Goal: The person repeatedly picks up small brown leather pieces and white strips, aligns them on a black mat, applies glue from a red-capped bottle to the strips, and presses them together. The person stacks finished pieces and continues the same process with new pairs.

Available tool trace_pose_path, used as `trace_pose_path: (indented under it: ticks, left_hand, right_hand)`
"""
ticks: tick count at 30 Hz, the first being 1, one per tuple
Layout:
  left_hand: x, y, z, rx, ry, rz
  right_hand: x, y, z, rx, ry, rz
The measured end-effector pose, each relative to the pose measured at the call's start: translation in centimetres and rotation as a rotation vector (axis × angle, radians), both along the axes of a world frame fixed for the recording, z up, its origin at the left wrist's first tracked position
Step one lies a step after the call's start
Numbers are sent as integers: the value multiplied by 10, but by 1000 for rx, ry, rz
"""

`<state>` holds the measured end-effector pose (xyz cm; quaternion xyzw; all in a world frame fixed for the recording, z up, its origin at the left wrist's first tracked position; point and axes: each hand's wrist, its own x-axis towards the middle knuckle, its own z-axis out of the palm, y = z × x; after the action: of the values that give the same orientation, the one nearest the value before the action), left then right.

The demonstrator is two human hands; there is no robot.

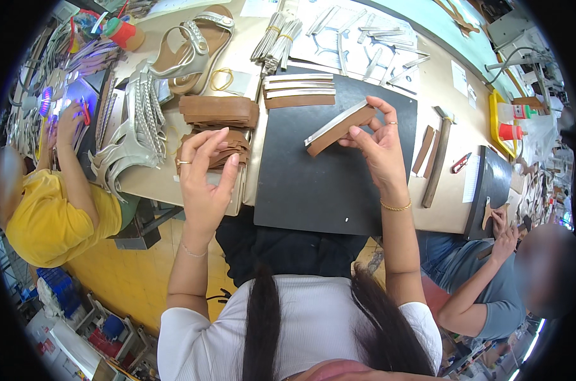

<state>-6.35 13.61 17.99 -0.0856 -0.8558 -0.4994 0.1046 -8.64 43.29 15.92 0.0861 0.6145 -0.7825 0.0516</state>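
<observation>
Right hand (380,143): thumb and fingers are pinched together on the right end of a brown strip (340,132) with a silver strip (332,122) along its upper edge. The pair is held at a slant above the black mat (326,190), its free end pointing lower left. Left hand (202,171): fingers are partly curled, with a clear gap between thumb and forefinger, and grip nothing visible. It is in front of the lower stack of brown strips (236,141), hiding part of it; contact with the stack cannot be determined.

Containers: at the right, a yellow tray (494,120) holds red-and-white bottles (510,132), one with a green cap. At the far upper left is a red container with a green lid (126,37); its contents cannot be seen.

Surroundings: a row of brown and silver strips (299,90) lies at the mat's upper left. An upper stack of brown strips (218,112) is left of that row. Beyond are silver strip bundles (277,39), sandals (193,54) and silver straps (135,130). A hammer (436,162) lies lengthwise just beside the mat's right edge, between two loose brown strips and a red cutter (461,163). Co-workers sit on both sides.
</observation>
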Motion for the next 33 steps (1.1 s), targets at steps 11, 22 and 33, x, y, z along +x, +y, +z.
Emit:
trace_pose_path:
  ticks: [11,22,33]
  left_hand:
    - [4,6,-2,3,5,-27]
    - [-8,-11,-1,-95,94,56]
    - [-51,-89,6,-348,-314,-147]
  right_hand:
    - [4,-20,0,-172,6,-91]
    - [-23,-69,-23,-277,-62,-199]
    - [-19,-56,-4,-16,-282,-32]
